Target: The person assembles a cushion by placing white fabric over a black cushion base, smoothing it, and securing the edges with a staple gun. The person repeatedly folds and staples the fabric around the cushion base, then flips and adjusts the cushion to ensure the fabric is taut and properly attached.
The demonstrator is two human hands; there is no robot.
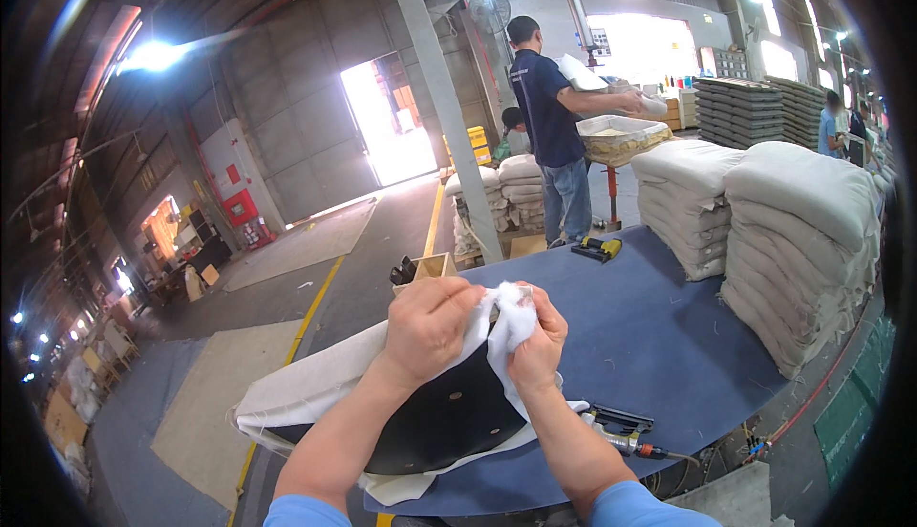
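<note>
A seat panel with a black underside [444, 412] lies on the blue table in front of me, wrapped along its edges in off-white fabric [320, 379]. At its far corner my left hand [428, 329] is closed, pinching the fabric edge. My right hand [538, 344] grips white padding [514, 317] bunched at the same corner. The two hands are close together with the white material between them. Close to my right forearm rests a black and silver staple gun [616, 422], partly hidden, with an air hose attached.
Stacks of off-white cushions [802, 231] stand on the right of the blue table [669, 336]. A yellow and black staple gun [597, 249] lies at the far edge. A wooden box [430, 269] with dark items is beyond my left hand. A co-worker [554, 135] stands behind the table.
</note>
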